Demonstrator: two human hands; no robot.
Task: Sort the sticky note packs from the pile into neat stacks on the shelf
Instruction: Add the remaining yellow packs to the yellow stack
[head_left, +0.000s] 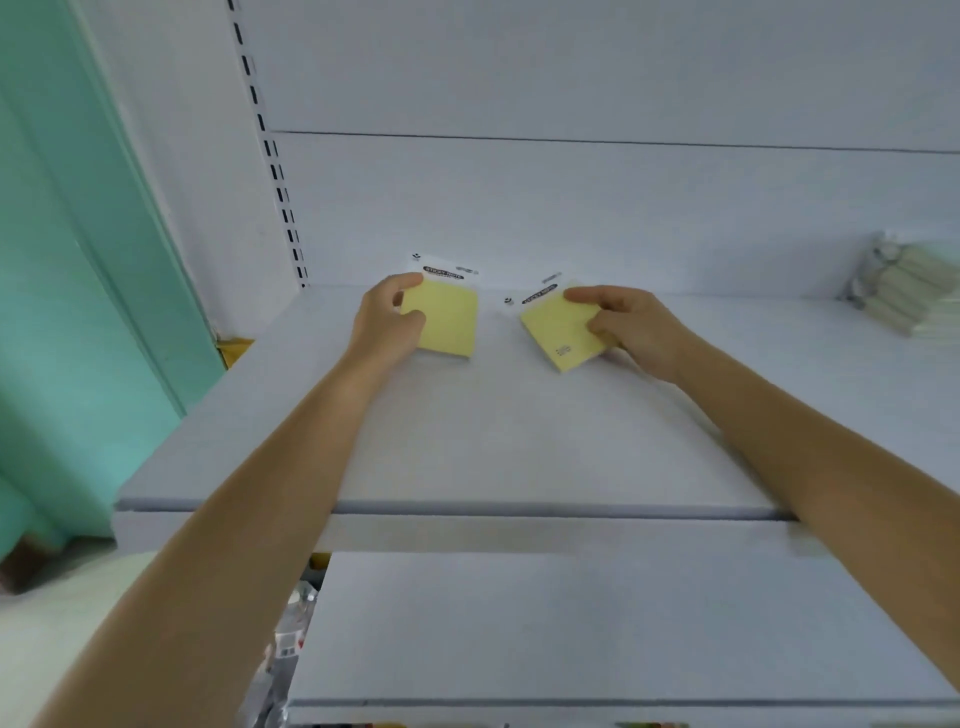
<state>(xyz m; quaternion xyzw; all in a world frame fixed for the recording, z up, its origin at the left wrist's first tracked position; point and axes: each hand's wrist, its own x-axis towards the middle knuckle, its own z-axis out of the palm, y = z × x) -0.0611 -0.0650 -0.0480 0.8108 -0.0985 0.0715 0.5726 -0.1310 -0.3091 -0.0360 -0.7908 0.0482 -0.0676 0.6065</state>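
Two yellow sticky note packs with white header cards lie near the back of the white shelf. My left hand grips the left pack by its left edge, thumb and fingers pinching it. The right pack sits turned at an angle, and my right hand holds it at its right edge. A gap of bare shelf separates the two packs. Both forearms reach over the shelf's front edge.
A pile of pale wrapped packs sits at the shelf's far right. The white back panel rises just behind the packs, with a slotted upright at the left. A lower shelf juts out below. A teal wall stands at the left.
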